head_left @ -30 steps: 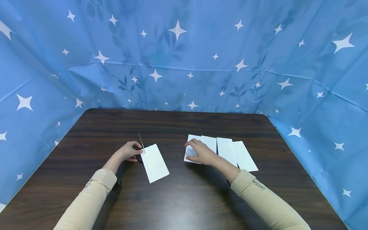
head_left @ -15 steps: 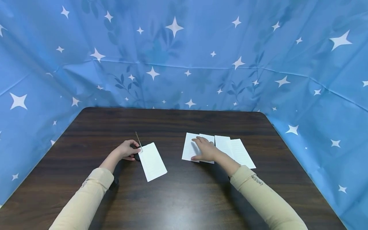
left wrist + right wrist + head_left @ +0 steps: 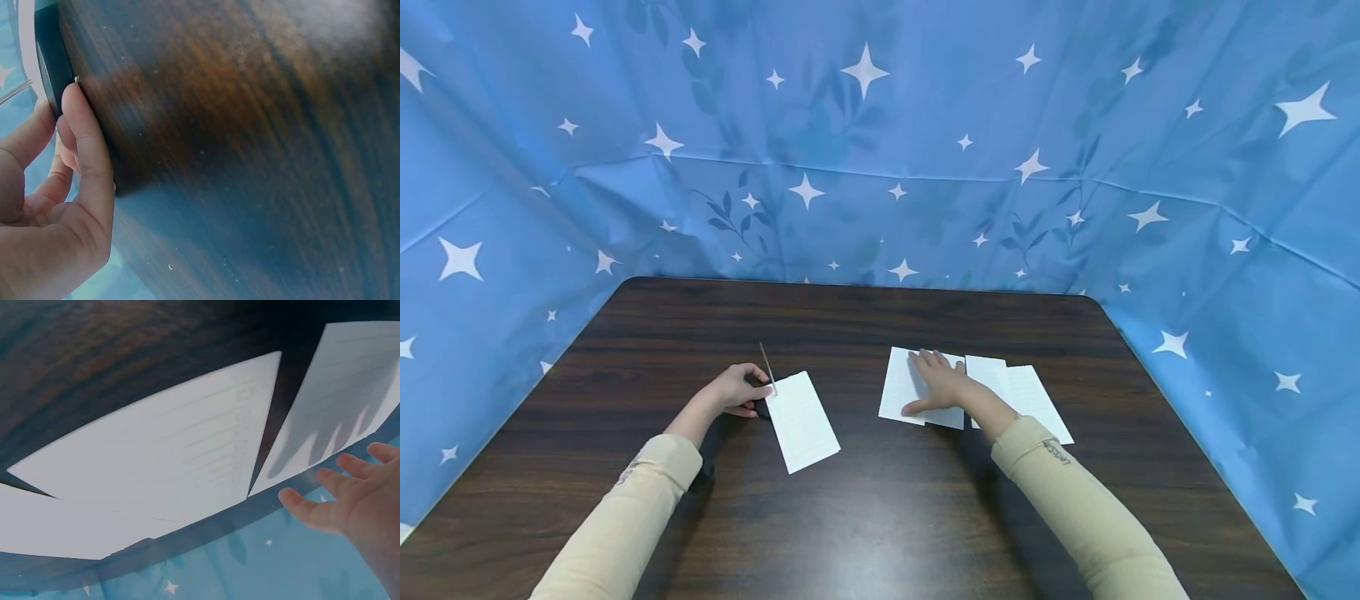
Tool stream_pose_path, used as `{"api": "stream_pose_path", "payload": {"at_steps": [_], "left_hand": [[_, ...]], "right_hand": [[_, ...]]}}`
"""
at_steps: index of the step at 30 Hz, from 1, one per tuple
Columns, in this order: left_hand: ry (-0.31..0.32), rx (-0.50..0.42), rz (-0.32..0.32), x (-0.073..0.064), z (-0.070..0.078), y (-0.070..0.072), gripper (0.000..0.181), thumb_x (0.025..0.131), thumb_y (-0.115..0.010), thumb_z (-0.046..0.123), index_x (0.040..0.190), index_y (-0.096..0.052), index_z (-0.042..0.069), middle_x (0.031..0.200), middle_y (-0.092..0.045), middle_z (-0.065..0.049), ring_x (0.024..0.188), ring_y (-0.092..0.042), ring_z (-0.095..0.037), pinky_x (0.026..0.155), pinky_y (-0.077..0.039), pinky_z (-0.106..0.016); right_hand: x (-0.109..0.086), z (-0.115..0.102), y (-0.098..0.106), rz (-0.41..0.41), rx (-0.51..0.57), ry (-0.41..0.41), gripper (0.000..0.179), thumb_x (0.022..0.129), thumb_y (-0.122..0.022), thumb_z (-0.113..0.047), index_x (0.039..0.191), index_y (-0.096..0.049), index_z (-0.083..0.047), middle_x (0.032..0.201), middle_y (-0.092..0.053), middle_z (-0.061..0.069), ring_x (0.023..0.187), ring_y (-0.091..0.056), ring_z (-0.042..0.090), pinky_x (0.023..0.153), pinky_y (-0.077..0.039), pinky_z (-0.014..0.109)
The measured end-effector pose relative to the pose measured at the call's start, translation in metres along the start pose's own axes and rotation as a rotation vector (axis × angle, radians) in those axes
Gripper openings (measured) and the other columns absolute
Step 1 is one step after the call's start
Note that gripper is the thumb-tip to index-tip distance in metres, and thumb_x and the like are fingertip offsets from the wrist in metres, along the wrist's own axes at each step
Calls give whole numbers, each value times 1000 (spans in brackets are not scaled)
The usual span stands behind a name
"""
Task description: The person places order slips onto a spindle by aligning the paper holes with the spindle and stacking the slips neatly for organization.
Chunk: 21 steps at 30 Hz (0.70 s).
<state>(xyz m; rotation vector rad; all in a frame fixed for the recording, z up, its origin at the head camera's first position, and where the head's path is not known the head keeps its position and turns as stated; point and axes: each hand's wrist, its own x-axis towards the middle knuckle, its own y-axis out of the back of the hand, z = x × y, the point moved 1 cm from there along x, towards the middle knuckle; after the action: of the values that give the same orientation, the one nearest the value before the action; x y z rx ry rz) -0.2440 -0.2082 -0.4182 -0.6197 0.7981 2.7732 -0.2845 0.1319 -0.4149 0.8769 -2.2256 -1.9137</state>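
Note:
My left hand pinches a black, wedge-like thing between thumb and fingers, at the upper left edge of a white paper stack. Its exact kind I cannot tell. A thin straight rod slants up from the same corner, also visible as a thin silvery rod in the left wrist view. Over two overlapping white sheets my right hand lies palm down with fingers spread, gripping nothing. The right wrist view shows finger shadows on a lined sheet.
Right of that pair lie more lined sheets, partly behind the right wrist. Everything rests on a dark wood-grain table with rounded far corners. A blue star-patterned cloth hangs behind the table's far edge.
My right hand has shifted right and slightly back, from the leftmost sheet onto the one beside it, and its fingers have straightened. The left hand keeps its grip in place.

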Motion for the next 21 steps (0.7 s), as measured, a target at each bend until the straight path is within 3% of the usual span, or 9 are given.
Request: {"api": "stream_pose_path", "payload": {"at_steps": [8,21], "left_hand": [[10,-5,6,3,0,-3,26,93,-55,5,114,-44,-5,87,-42,-12,64,-46,-13,58,-58,-24],[8,0,-2,2,-1,0,26,93,-55,5,115,-44,-4,93,-39,-14,66,-45,-15,59,-58,-24]], "right_hand": [[2,-4,1,-47,27,-45,105,78,-71,-50,150,-12,-1,155,-9,24,143,-11,43,108,-13,73],[5,-5,-8,17,79,-44,106,77,-74,-46,150,-10,-4,155,-16,21,143,-17,39,109,-11,73]]}}
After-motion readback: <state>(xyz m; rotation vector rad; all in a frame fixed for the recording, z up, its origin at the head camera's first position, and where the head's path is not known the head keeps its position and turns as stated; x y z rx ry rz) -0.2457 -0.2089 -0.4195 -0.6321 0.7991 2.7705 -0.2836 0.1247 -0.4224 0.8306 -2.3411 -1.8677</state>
